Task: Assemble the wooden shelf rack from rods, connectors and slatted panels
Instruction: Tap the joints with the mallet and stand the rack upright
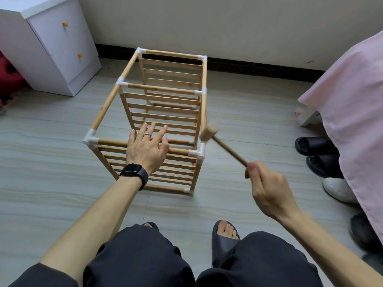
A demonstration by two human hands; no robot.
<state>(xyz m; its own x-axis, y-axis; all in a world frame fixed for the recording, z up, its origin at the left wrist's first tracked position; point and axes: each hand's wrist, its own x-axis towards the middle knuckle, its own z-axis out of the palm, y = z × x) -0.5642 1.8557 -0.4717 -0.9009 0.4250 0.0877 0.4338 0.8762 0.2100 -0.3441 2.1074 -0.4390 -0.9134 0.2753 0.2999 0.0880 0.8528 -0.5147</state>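
Pale wooden shelf rack [165,112] of round rods, white plastic connectors and slatted panels, at the centre of the view on a grey wood-grain floor [51,141], its long side running toward 12 o'clock. Three slatted panels standing vertical inside the frame: near, middle and far.

Left hand [147,150], reaching in from 7 o'clock, palm down, fingers straight and spread, over the rack's near top rod [112,142]; hard to tell whether pressing or only hovering. Silver ring [147,135] on one finger, black smartwatch [133,172] on the wrist.

Right hand [267,187], coming in from 4 o'clock, fingers curled tight round the end of a small wooden mallet [211,132]. Handle slanting toward 10 o'clock; round head raised just above the near right white corner connector [199,153], close beside the right top rod, apart from the connector.

White two-drawer cabinet [56,48] with small orange knobs at 10 o'clock. Pink bed cover [352,121] hanging at 3 o'clock, with black slippers [315,146] and a white shoe [337,189] on the floor beneath its edge. At 6 o'clock, knees in dark trousers and a foot in a black sandal [224,241].
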